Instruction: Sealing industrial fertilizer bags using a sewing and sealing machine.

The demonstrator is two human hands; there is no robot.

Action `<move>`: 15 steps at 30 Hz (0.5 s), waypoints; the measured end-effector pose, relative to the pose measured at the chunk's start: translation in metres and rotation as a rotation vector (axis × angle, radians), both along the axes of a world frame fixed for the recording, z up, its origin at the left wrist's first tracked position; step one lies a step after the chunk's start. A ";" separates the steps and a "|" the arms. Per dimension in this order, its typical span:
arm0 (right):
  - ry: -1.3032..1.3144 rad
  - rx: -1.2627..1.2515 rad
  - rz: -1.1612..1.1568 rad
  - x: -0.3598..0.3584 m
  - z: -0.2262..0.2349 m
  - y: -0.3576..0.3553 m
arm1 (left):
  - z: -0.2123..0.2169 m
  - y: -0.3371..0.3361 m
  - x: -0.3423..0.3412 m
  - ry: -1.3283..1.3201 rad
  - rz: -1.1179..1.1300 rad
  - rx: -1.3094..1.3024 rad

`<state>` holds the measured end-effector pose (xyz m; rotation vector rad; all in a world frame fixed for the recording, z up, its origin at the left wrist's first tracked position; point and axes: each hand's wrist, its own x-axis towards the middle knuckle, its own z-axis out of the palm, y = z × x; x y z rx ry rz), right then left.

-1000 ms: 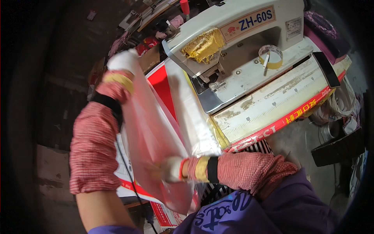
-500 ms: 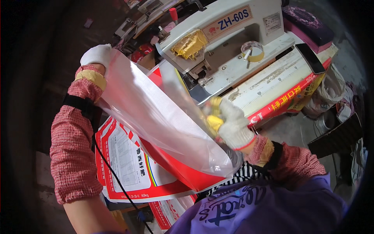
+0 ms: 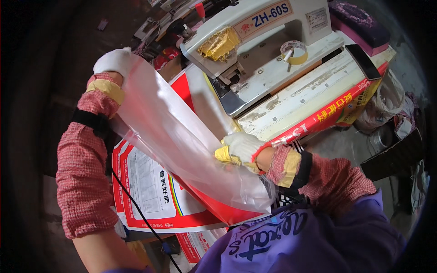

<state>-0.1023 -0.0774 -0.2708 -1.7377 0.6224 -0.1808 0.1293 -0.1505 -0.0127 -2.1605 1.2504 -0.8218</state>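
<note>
At the upper left, my left hand (image 3: 113, 62), in a white glove, closes on the far end of a clear plastic liner (image 3: 175, 120). The liner stretches from there toward my body over a white and red woven sack. My right hand (image 3: 243, 148) wears a white glove with yellow tape on the fingers. Its fingers are pressed together at the liner's right edge, near the sewing machine bed. Beneath lies a printed red and white sack (image 3: 150, 186), partly covered by the liner.
A large white sewing machine (image 3: 268, 54) stands ahead to the right, with a tape roll (image 3: 293, 52) on its bed. A dark and pink box (image 3: 359, 25) sits at the far right. A black cable (image 3: 132, 195) hangs below my left arm. An open cardboard box (image 3: 393, 157) is at right.
My right hand has moved left and slightly down, from beside the machine bed onto the liner's edge. My left hand stays almost in place, holding the far end.
</note>
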 end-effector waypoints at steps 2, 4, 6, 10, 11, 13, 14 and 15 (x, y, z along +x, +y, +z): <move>-0.037 -0.067 0.023 0.001 0.004 -0.006 | 0.012 -0.005 0.016 0.000 -0.022 0.012; -0.112 -0.142 0.015 0.007 0.009 -0.005 | 0.029 -0.015 0.030 0.103 0.016 -0.103; -0.267 0.165 -0.013 0.027 0.017 0.009 | 0.026 -0.031 0.037 -0.117 0.015 0.150; -0.195 -0.088 -0.259 0.034 0.022 0.043 | -0.061 -0.063 0.035 0.039 -0.166 -0.160; -0.396 -0.081 -0.302 0.020 0.018 0.045 | -0.109 -0.070 0.031 0.075 -0.261 -0.224; -0.192 0.155 -0.112 -0.023 0.004 0.035 | -0.184 -0.074 0.031 0.290 -0.347 -0.093; -0.326 0.147 -0.143 -0.052 -0.006 0.028 | -0.216 -0.070 0.033 0.307 -0.405 -0.042; -0.379 0.153 -0.144 -0.083 -0.017 0.021 | -0.244 -0.066 0.031 0.234 -0.339 0.003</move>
